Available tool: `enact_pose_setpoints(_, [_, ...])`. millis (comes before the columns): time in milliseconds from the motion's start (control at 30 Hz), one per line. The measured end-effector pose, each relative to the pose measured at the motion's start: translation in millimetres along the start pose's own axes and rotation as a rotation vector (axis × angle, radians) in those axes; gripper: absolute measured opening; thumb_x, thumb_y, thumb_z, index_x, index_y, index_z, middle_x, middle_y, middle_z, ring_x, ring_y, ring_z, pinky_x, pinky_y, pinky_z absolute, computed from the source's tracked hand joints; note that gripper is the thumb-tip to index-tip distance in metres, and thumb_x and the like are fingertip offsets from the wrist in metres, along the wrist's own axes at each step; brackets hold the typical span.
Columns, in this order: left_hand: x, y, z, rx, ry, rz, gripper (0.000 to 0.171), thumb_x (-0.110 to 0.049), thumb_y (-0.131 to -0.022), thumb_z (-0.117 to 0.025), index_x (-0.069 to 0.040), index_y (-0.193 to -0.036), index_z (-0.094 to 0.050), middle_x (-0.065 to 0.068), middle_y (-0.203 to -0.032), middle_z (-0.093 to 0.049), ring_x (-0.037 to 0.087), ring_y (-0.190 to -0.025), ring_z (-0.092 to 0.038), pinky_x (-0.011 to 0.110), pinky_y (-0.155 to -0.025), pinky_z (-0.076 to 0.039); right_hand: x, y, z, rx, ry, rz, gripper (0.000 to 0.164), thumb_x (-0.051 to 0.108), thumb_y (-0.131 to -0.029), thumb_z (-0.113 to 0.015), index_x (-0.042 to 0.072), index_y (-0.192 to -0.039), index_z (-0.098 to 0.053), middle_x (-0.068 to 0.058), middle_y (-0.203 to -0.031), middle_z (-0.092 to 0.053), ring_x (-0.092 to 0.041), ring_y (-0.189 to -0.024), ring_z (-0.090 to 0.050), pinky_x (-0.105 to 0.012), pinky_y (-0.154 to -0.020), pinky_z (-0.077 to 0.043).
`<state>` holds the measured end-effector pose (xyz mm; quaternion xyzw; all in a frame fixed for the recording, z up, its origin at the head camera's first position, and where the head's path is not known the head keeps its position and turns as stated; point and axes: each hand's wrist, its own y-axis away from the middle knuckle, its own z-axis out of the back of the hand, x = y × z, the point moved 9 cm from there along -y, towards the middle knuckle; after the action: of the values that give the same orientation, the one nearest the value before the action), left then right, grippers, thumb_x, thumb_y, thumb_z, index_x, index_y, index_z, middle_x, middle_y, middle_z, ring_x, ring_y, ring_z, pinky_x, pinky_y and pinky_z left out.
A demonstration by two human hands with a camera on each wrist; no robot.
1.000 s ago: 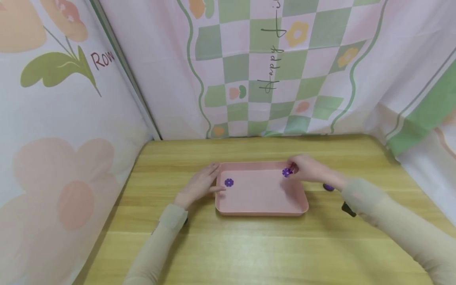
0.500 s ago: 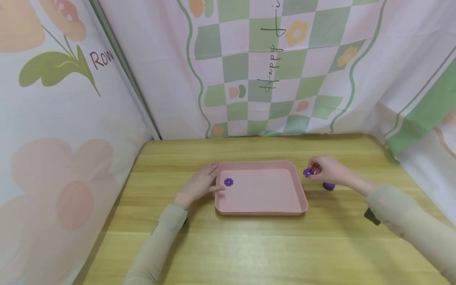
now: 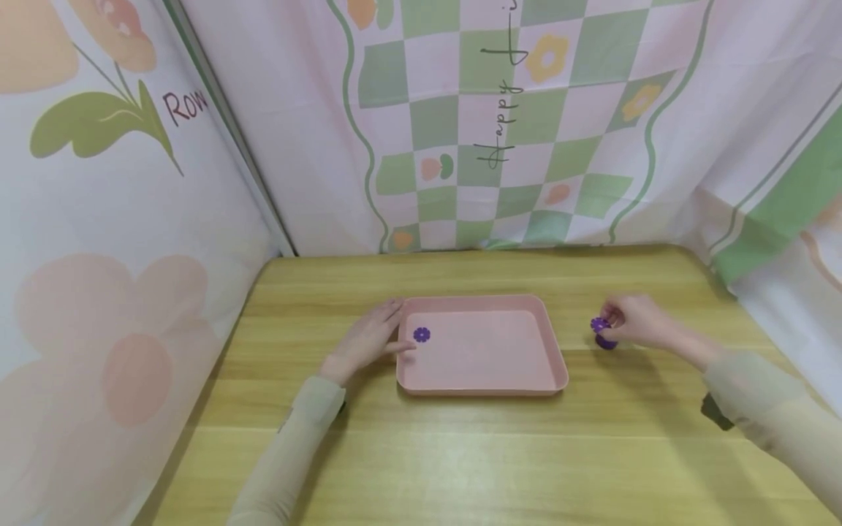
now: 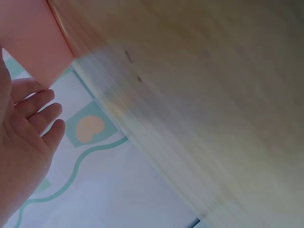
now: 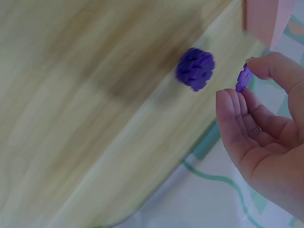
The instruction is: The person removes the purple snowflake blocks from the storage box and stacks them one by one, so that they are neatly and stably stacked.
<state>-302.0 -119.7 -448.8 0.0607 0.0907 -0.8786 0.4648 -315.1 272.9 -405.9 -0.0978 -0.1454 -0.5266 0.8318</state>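
Between thumb and fingertips, my right hand (image 3: 634,321) pinches a purple flower-shaped disc (image 5: 244,77), held above the table to the right of the tray. Just below it on the wood stands a small stack of the same purple discs (image 5: 195,69); how many is hard to tell. My left hand (image 3: 365,342) rests at the left side of a shallow pink tray (image 3: 480,389), fingers at its rim and thumb reaching over the edge. One purple flower disc (image 3: 422,334) lies flat inside the tray near that thumb.
The wooden table (image 3: 460,460) carries the tray near its far half. Behind it hangs a checkered, flower-printed curtain (image 3: 487,146). Another printed cloth (image 3: 99,307) closes off the left side.
My right hand has moved right with the pinched disc, from over the tray's far right corner to above the stack. The left hand has stayed at the tray.
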Motion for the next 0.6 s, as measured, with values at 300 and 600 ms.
enact_pose_setpoints(300, [1.3,-0.2,-0.6,0.004,-0.01,0.003,0.086,-0.055,-0.092,-0.06,0.0,-0.152,-0.033,0.021,-0.159,-0.033,0.035,-0.15,-0.032,0.051,-0.125,-0.029,-20.0,4.4,-5.4,0.006,0.018,-0.025,0.028,0.017,-0.074,-0.084,-0.001,-0.085,-0.066,-0.007,-0.077,-0.07,-0.013,-0.069,-0.061,-0.027,-0.062,-0.055])
enact_pose_setpoints(600, [1.2,-0.3,-0.7,0.001,-0.017,-0.005,0.087,-0.056,-0.092,-0.059,0.001,-0.152,-0.032,0.022,-0.159,-0.034,0.035,-0.149,-0.032,0.051,-0.125,-0.029,-26.6,5.9,-11.6,0.046,0.002,-0.059,0.028,0.018,-0.075,-0.082,-0.001,-0.088,-0.066,-0.007,-0.079,-0.071,-0.014,-0.07,-0.063,-0.031,-0.064,-0.058])
